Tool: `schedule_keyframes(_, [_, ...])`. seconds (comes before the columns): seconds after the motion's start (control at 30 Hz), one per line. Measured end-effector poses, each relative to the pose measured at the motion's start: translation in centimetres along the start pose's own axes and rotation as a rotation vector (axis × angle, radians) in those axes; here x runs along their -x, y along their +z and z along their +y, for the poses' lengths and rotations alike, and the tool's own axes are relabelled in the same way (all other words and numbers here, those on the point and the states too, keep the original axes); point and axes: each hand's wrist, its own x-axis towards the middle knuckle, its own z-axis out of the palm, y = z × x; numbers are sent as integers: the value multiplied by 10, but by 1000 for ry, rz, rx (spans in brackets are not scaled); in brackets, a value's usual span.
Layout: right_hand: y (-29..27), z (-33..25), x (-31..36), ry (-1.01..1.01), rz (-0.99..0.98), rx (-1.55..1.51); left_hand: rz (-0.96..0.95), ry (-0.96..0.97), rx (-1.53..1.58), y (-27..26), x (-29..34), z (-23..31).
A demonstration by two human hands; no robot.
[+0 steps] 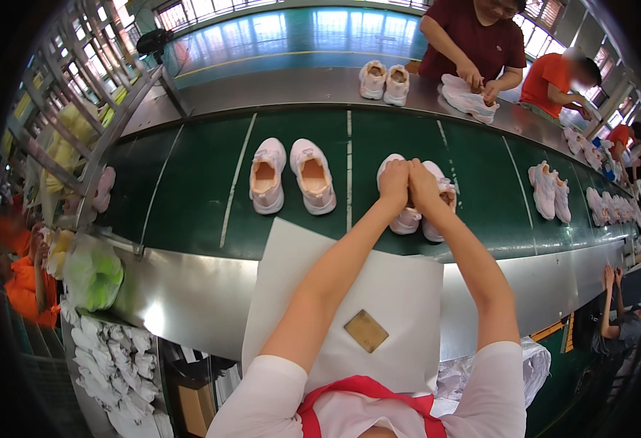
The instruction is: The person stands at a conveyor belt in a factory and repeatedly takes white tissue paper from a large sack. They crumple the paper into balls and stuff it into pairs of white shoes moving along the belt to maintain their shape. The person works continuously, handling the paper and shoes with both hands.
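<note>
Green belt (189, 182) with white cross lines, biggest item. On it, right of centre, pale pink shoes (406, 221): one pair, side by side, toes away, chunky paler soles, peachy lining. Similar pair (322, 201) to its left. Left grip (392, 184) and right grip (423, 184) meet over the first pair, fingers bent; can't tell how closed or whether holding.

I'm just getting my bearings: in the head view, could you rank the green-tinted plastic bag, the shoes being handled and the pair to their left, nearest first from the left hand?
From the left hand:
1. Shoes being handled: right beneath it.
2. Pair to their left: on the green belt.
3. Green-tinted plastic bag: far left.
</note>
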Motion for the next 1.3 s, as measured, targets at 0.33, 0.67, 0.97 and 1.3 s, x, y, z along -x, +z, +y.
schedule_keyframes(0.33, [-66, -103, 25, -142, 160, -100, 205, -161, -468, -150, 50, -55])
schedule_keyframes(0.67, [-114, -250, 178, -437, -437, -215, -240, -101, -424, -172, 66, -79])
schedule_keyframes(0.97, [-113, -243, 169, -466, -438, -247, -343, 81, -327, -220, 111, -57])
schedule_keyframes(1.3, [-123, -251, 187, -384, -323, -247, 1118, -448, -1096, -628, 306, -188])
